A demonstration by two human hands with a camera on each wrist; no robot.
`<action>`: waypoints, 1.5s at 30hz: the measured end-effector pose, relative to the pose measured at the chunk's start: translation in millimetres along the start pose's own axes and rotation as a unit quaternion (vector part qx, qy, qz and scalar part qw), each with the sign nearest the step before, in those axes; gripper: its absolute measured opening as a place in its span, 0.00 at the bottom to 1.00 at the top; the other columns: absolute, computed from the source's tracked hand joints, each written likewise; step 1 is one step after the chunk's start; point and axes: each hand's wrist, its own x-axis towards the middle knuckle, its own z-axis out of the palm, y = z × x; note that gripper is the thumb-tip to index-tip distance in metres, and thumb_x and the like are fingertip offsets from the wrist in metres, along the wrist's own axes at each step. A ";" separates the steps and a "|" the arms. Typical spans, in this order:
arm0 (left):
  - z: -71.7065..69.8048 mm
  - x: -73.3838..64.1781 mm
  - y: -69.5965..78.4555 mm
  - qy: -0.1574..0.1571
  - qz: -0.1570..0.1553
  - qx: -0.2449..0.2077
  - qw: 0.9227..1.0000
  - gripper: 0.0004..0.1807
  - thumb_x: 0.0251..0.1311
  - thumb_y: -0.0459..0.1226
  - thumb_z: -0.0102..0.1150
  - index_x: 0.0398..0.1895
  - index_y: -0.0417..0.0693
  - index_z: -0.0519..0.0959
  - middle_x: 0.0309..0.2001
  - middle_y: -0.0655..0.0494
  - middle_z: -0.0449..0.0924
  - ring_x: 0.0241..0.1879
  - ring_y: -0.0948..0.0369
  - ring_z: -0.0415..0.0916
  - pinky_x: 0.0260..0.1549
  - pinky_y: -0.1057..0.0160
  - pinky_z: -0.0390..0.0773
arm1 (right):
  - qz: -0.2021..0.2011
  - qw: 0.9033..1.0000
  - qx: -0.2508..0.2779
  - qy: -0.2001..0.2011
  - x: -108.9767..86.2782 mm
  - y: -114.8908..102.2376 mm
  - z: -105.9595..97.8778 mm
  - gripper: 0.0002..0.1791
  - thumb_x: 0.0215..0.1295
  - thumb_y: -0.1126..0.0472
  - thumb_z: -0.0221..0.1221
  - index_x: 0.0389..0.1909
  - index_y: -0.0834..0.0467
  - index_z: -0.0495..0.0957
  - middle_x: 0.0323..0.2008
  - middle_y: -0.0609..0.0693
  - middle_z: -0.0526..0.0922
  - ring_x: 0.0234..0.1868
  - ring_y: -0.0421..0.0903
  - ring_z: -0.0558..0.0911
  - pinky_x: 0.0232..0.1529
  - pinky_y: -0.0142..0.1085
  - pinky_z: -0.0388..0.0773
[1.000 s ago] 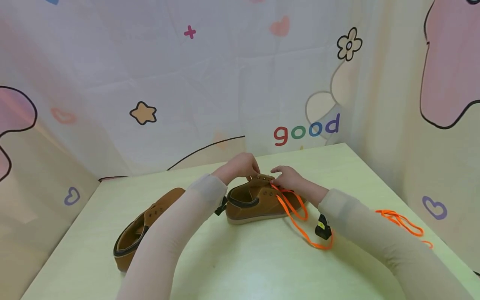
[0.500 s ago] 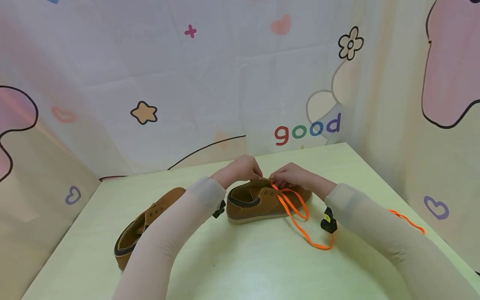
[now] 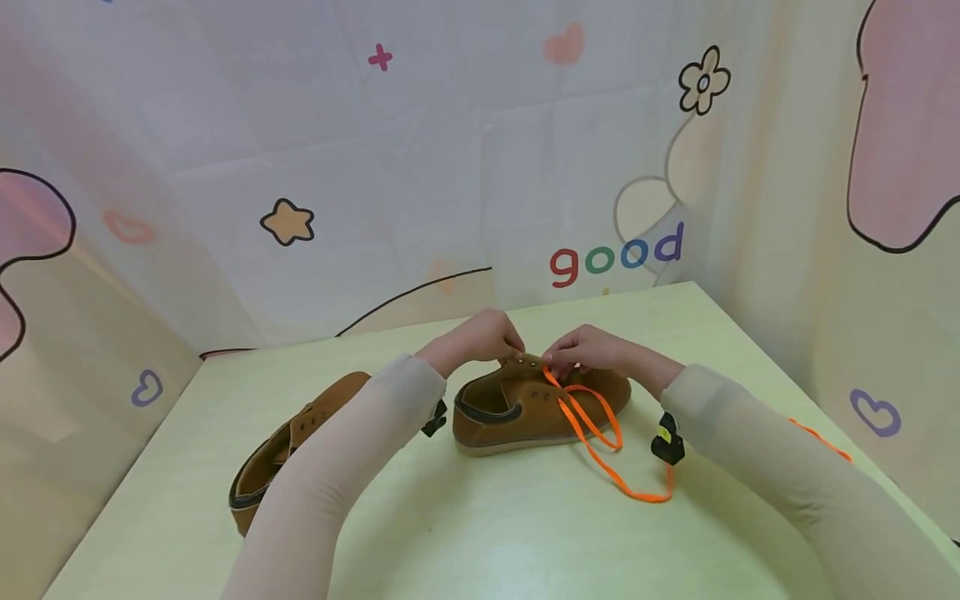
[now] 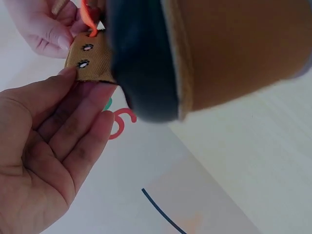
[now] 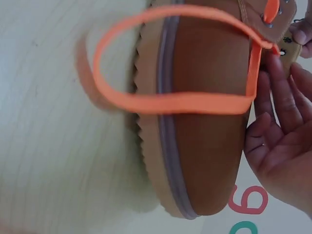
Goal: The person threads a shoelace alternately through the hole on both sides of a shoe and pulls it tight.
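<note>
Shoe (image 3: 525, 427) points right, long axis nearly crosswise, 2 hands (image 3: 483, 336) (image 3: 592, 346) pinching its eyelet flap (image 4: 99, 61).

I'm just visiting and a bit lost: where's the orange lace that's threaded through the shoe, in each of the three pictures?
Head: right of centre, the orange lace hangs in loops over the brown shoe's near side.
Left wrist: only a short strip at the top, left of centre.
Right wrist: a large loop across the upper half.
Shared landmark: the red letter, partly hidden in the left wrist view.
</note>
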 end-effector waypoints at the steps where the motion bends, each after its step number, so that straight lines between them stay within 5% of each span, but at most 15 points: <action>1: -0.3 -0.5 1.3 -0.003 0.000 -0.005 1.000 0.10 0.71 0.34 0.60 0.45 0.42 0.90 0.44 0.48 0.91 0.40 0.57 0.89 0.44 0.66 0.83 | 0.002 1.000 0.010 0.002 -0.5 0.3 -0.3 0.19 0.77 0.54 0.56 0.53 0.65 0.83 0.29 0.43 0.89 0.37 0.38 0.83 0.39 0.32 0.73; 5: -1.6 -1.8 5.7 -0.004 0.011 0.000 1.000 0.10 0.71 0.34 0.59 0.45 0.42 0.89 0.44 0.48 0.91 0.39 0.58 0.89 0.42 0.67 0.83 | 0.032 0.995 0.088 0.024 -1.9 -3.4 -7.0 0.21 0.80 0.55 0.52 0.56 0.69 0.79 0.25 0.37 0.83 0.33 0.36 0.80 0.35 0.30 0.71; 9: -2.7 -2.6 8.7 0.004 0.023 0.010 1.000 0.10 0.71 0.33 0.59 0.42 0.42 0.90 0.41 0.48 0.91 0.37 0.57 0.87 0.41 0.66 0.82 | 0.059 0.974 0.186 0.114 -4.1 -23.4 -34.0 0.20 0.82 0.55 0.48 0.58 0.69 0.74 0.24 0.35 0.84 0.30 0.32 0.83 0.32 0.27 0.71; 12: -2.2 -2.5 10.3 0.013 0.028 0.015 0.999 0.10 0.71 0.33 0.59 0.41 0.43 0.90 0.40 0.48 0.91 0.36 0.58 0.86 0.40 0.66 0.82 | 0.053 0.944 0.251 0.209 -11.1 -46.5 -66.0 0.14 0.83 0.54 0.46 0.51 0.60 0.75 0.24 0.34 0.85 0.28 0.30 0.84 0.32 0.25 0.72; 19: 1.7 -3.2 11.2 0.015 0.021 0.022 0.999 0.11 0.71 0.32 0.57 0.36 0.43 0.89 0.40 0.49 0.90 0.30 0.66 0.77 0.37 0.69 0.79 | -0.001 0.844 0.380 0.379 -40.2 -88.4 -126.7 0.09 0.81 0.54 0.48 0.44 0.52 0.76 0.24 0.36 0.86 0.29 0.31 0.85 0.32 0.23 0.72; 21: 2.2 -4.3 11.1 0.016 0.017 0.019 1.000 0.11 0.71 0.33 0.58 0.36 0.44 0.90 0.40 0.50 0.90 0.29 0.67 0.76 0.36 0.69 0.79 | -0.003 0.829 0.395 0.397 -45.5 -93.4 -133.6 0.09 0.80 0.53 0.50 0.44 0.52 0.76 0.25 0.37 0.86 0.30 0.32 0.85 0.33 0.23 0.74; 25: 3.1 -7.5 9.6 0.018 0.010 0.009 1.000 0.10 0.71 0.33 0.58 0.39 0.43 0.90 0.40 0.49 0.90 0.30 0.66 0.77 0.37 0.69 0.79 | 0.005 0.823 0.392 0.412 -48.9 -93.4 -134.9 0.08 0.79 0.52 0.51 0.42 0.50 0.76 0.27 0.38 0.84 0.32 0.32 0.83 0.34 0.23 0.75; 29: 4.2 -13.5 10.0 0.037 0.011 0.010 0.999 0.11 0.70 0.33 0.59 0.47 0.42 0.89 0.46 0.48 0.90 0.40 0.60 0.83 0.45 0.65 0.82 | -0.007 0.830 0.384 0.403 -51.7 -85.0 -126.9 0.10 0.82 0.53 0.44 0.41 0.52 0.71 0.31 0.41 0.78 0.34 0.35 0.80 0.36 0.23 0.77; 33: 6.2 -25.9 17.2 0.069 0.003 -0.005 0.998 0.13 0.70 0.35 0.60 0.54 0.42 0.86 0.50 0.48 0.89 0.50 0.55 0.85 0.53 0.59 0.82 | -0.018 0.876 0.342 0.340 -65.1 -71.7 -113.3 0.12 0.84 0.52 0.37 0.42 0.52 0.64 0.26 0.40 0.75 0.29 0.34 0.81 0.38 0.24 0.79; 39: 19.5 -49.7 31.5 0.062 -0.010 -0.040 0.997 0.11 0.70 0.39 0.63 0.47 0.46 0.89 0.44 0.53 0.91 0.40 0.61 0.82 0.46 0.64 0.81 | -0.028 0.952 0.216 0.217 -94.8 -53.6 -71.6 0.09 0.85 0.57 0.35 0.51 0.56 0.61 0.23 0.41 0.65 0.26 0.37 0.68 0.41 0.26 0.79; 42: 30.0 -57.0 35.9 0.050 -0.017 -0.055 0.997 0.11 0.69 0.41 0.63 0.44 0.46 0.90 0.40 0.54 0.91 0.33 0.64 0.76 0.38 0.68 0.77 | -0.039 0.978 0.131 0.161 -107.7 -46.3 -41.0 0.11 0.84 0.62 0.37 0.56 0.64 0.61 0.28 0.43 0.73 0.31 0.38 0.75 0.43 0.29 0.81; 45: 38.8 -60.4 37.9 0.065 -0.028 -0.068 0.995 0.11 0.68 0.40 0.65 0.44 0.45 0.90 0.39 0.53 0.91 0.31 0.64 0.76 0.35 0.68 0.76 | -0.047 0.990 0.044 0.128 -113.8 -39.9 -8.8 0.11 0.80 0.65 0.47 0.51 0.70 0.70 0.30 0.47 0.84 0.33 0.41 0.82 0.42 0.32 0.82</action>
